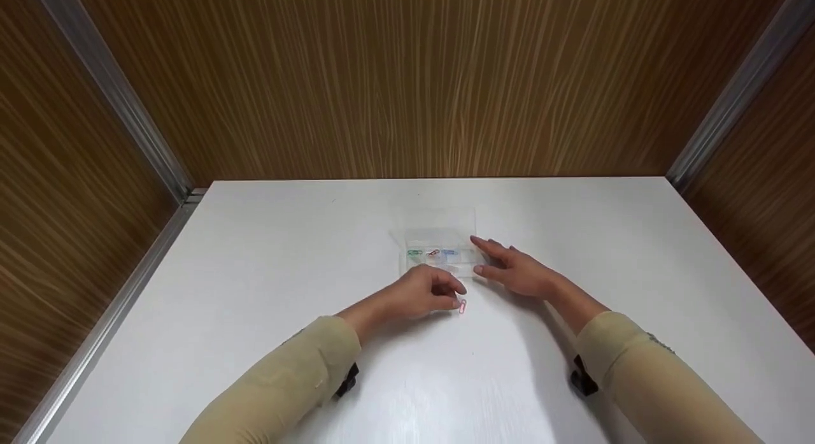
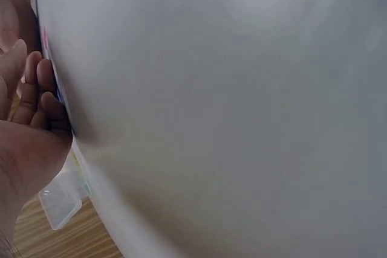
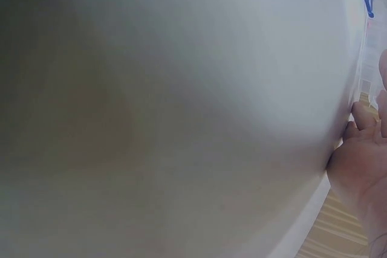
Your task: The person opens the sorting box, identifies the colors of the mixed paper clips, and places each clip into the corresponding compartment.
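A clear plastic box point(image 1: 439, 273) with its transparent lid point(image 1: 439, 220) raised stands near the middle of the white table. Its compartments hold a green paper clip point(image 1: 415, 252), a red paper clip point(image 1: 433, 253) and a blue paper clip point(image 1: 449, 252). In front of the box, a pink paper clip point(image 1: 462, 306) lies right at the tip of my left thumb. My left hand point(image 1: 420, 293) has loosely bent fingers, with the thumb and index finger apart. My right hand point(image 1: 519, 271) rests at the box's right side, fingers and thumb extended along its edge.
White tabletop point(image 1: 267, 259) surrounds the box. A wood-grain panel point(image 1: 433, 81) rises behind the table, with similar panels left and right. Metal posts point(image 1: 121, 93) stand at the back corners.
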Demonstrator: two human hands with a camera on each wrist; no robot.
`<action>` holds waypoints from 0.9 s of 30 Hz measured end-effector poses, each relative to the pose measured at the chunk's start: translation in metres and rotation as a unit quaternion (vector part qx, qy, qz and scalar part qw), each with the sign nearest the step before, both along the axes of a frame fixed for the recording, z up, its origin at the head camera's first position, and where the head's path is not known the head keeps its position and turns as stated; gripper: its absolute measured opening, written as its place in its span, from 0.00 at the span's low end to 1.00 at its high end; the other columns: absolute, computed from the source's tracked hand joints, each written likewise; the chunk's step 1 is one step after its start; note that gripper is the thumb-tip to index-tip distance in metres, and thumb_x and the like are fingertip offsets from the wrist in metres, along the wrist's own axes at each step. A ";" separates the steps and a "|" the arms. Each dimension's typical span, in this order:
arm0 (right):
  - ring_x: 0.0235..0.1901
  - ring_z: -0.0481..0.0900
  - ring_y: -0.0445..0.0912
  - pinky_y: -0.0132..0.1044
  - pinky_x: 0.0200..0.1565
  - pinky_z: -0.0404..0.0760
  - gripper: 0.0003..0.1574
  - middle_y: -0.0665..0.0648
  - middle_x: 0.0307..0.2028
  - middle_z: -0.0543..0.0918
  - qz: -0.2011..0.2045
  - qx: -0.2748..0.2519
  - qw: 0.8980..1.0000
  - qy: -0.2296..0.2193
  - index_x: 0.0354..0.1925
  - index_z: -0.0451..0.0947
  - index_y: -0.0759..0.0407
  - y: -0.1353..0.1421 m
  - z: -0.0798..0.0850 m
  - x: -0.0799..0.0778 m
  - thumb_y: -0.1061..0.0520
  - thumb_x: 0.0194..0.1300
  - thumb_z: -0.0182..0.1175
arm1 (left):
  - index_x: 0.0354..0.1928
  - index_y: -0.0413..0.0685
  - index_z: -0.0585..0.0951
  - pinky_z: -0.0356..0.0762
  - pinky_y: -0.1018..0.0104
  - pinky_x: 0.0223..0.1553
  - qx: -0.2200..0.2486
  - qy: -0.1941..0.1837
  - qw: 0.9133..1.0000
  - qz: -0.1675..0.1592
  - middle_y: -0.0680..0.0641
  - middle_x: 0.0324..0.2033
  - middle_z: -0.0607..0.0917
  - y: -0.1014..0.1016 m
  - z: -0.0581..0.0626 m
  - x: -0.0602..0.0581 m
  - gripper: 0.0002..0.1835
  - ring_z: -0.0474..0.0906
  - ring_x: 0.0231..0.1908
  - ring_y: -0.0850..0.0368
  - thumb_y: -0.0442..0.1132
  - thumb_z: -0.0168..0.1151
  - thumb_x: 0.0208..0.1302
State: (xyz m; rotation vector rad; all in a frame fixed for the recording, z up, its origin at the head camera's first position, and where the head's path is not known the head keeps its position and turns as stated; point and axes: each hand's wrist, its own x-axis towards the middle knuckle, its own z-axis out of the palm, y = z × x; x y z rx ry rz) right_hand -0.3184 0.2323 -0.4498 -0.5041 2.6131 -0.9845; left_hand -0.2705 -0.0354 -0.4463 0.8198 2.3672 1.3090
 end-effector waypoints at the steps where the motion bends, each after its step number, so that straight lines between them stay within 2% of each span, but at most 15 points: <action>1: 0.81 0.35 0.70 0.70 0.75 0.35 0.48 0.62 0.84 0.48 0.002 -0.001 1.000 0.000 0.85 0.53 0.34 0.000 0.001 0.000 0.30 0.76 0.58 | 0.52 0.43 0.90 0.78 0.69 0.51 -0.001 0.002 1.000 0.001 0.55 0.37 0.89 0.001 0.000 0.000 0.11 0.80 0.39 0.65 0.35 0.73 0.70; 10: 0.82 0.36 0.67 0.67 0.77 0.36 0.48 0.62 0.84 0.48 0.001 0.000 1.000 0.003 0.85 0.54 0.35 0.000 0.004 0.001 0.29 0.76 0.58 | 0.54 0.42 0.89 0.75 0.72 0.45 -0.005 0.013 1.000 -0.005 0.56 0.33 0.86 0.004 -0.003 0.001 0.13 0.79 0.36 0.67 0.32 0.72 0.69; 27: 0.82 0.37 0.66 0.68 0.76 0.35 0.48 0.62 0.84 0.48 0.003 0.004 1.000 0.000 0.85 0.53 0.34 0.000 0.004 0.001 0.29 0.76 0.57 | 0.54 0.44 0.89 0.74 0.72 0.40 -0.042 0.037 0.998 0.012 0.58 0.31 0.83 0.009 -0.002 0.004 0.15 0.76 0.33 0.67 0.35 0.76 0.67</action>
